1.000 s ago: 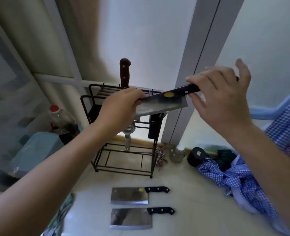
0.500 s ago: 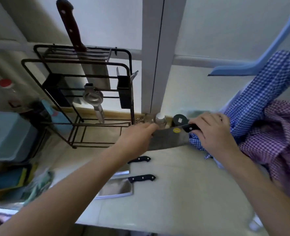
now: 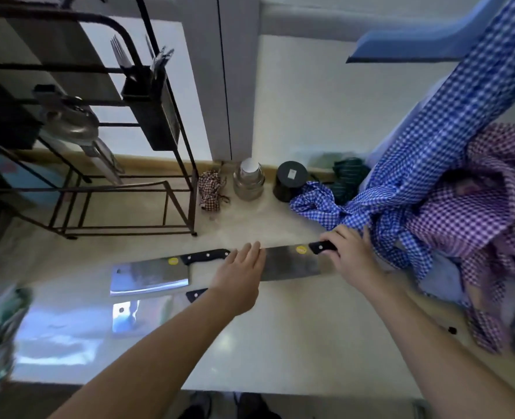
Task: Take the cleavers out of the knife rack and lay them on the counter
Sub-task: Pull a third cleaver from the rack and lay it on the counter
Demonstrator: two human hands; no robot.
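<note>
Counter [image 3: 280, 337]: pale and glossy, carrying everything. Knife rack [image 3: 105, 164]: black wire, at the counter's back-left corner. Checked cloths [image 3: 431, 189]: heaped along the right edge. Third cleaver [image 3: 292, 263]: mid-counter, blade low over or on the surface; I cannot tell which. My right hand [image 3: 351, 255] grips its black handle; my left hand [image 3: 241, 276], fingers loose, rests at the blade's far end. Two cleavers [image 3: 150, 275] lie flat toward the left. Risk: my fingertips slipping onto the edge as I let go.

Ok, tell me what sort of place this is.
Most likely a home kitchen counter. A black wire knife rack with a utensil holder stands at the back, cleavers lie on the pale counter, and checked cloths hang nearby.
</note>
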